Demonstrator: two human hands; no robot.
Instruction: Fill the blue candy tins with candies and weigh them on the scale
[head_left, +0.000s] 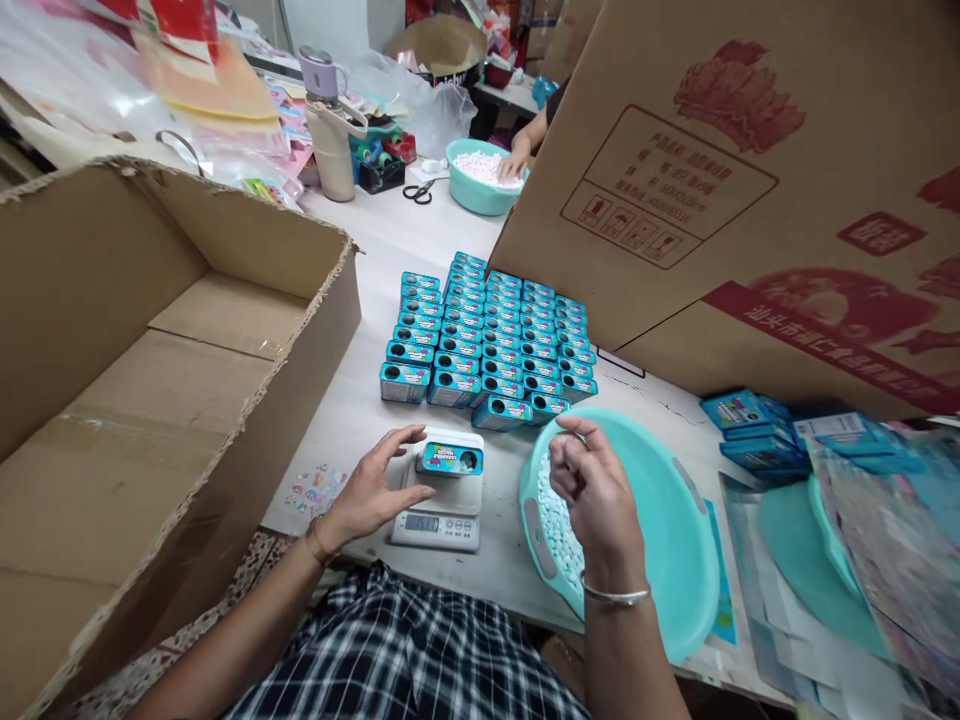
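A white counter [405, 225] is spanning the frame's middle in a cluttered room. At lower right, the right hand [596, 490] is curling, fingertips pressed together, over one aqua plastic basin [667, 530] of small white tablets [553, 515]; whether it is pinching any I cannot tell. At lower centre, the left hand [371, 490] is spreading thumb and fingers just beside one blue rectangular tin [450, 458], which is resting on one white digital scale [442, 534], its digits blurred. Beyond, over thirty matching blue tins [484, 330] are standing in five columns. Two brown cardboard cartons are flanking them, one open at left [315, 370], one at upper right [712, 230] showing red "汕头市". At upper centre, another person's hand [516, 160] is dipping into a second aqua basin [480, 203].
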